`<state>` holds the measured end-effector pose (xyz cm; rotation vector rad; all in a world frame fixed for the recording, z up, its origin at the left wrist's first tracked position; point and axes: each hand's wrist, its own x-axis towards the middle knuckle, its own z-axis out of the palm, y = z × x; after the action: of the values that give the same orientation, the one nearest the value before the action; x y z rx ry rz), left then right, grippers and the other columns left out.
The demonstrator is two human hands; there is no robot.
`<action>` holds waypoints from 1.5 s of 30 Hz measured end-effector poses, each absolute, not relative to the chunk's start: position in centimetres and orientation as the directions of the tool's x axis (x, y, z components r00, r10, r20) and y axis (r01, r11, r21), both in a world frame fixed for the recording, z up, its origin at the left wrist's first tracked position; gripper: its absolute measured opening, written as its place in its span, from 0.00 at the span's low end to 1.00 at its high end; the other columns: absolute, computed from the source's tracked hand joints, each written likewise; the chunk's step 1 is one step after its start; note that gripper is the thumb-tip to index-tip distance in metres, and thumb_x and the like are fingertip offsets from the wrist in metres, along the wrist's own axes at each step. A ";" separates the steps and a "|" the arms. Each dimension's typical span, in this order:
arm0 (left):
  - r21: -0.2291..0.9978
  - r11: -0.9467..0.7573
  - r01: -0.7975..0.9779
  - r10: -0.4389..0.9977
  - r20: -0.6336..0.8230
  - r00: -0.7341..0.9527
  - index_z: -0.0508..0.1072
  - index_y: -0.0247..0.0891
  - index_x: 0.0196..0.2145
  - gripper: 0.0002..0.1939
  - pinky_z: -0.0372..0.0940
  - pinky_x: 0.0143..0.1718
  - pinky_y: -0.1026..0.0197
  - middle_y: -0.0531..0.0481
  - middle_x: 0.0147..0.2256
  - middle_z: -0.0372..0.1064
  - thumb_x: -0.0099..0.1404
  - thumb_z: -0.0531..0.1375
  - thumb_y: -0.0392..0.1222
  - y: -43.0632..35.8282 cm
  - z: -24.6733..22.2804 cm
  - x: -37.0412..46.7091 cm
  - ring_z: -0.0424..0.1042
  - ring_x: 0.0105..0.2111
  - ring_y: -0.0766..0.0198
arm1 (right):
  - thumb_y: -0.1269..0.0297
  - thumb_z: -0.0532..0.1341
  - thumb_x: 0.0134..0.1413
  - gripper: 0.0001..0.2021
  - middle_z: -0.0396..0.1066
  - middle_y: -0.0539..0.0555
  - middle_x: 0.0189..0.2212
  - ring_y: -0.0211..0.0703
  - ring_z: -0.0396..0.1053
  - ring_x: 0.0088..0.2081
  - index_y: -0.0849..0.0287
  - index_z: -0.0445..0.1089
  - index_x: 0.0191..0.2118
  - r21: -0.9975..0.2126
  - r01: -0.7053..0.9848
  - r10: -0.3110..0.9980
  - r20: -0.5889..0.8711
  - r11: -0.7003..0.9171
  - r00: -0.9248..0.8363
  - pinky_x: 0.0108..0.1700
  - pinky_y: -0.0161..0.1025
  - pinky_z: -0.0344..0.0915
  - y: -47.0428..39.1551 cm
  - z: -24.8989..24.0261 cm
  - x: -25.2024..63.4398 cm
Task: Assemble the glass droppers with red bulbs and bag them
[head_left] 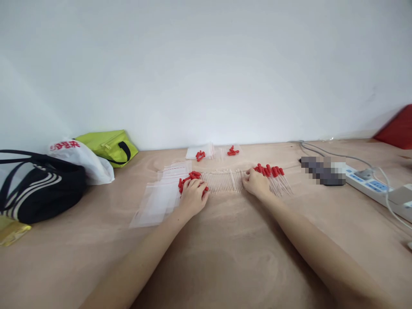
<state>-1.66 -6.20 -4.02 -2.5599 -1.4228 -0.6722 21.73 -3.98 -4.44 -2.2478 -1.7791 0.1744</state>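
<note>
A row of thin pale sticks (222, 181) lies side by side on the wooden table. At its left end, my left hand (194, 195) is bent over a pile of small red caps (184, 182), fingers together and closed on the pile; red shows by the fingertips. My right hand (256, 182) is at the row's right end, its fingers closed in a pinch against the sticks. What lies between those fingertips is hidden. Just right of this hand is a bunch of sticks with red caps on their far ends (274, 171).
Clear zip bags (154, 201) overlap left of the caps. Behind the row lie two more bags with red caps (200, 155) (233, 151). A black bag (48, 189), white plastic bag (86, 161) and green bag (111, 146) stand left. Right are a blurred-out dark object (322, 171) and a power strip (370, 183).
</note>
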 end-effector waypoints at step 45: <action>0.366 -0.672 0.644 0.714 0.552 0.431 0.67 0.38 0.38 0.10 0.52 0.54 0.49 0.47 0.43 0.69 0.65 0.47 0.37 -9.0 -5.5 -1.9 0.60 0.52 0.59 | 0.73 0.48 0.55 0.10 0.69 0.53 0.33 0.40 0.63 0.36 0.59 0.64 0.39 -0.303 0.721 0.734 0.543 0.623 -0.407 0.44 0.42 0.47 -9.6 -6.7 18.2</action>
<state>-1.95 -8.96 -5.51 -2.7403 -1.3047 -1.1381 18.17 -9.56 -6.71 -1.1353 -2.1942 0.0266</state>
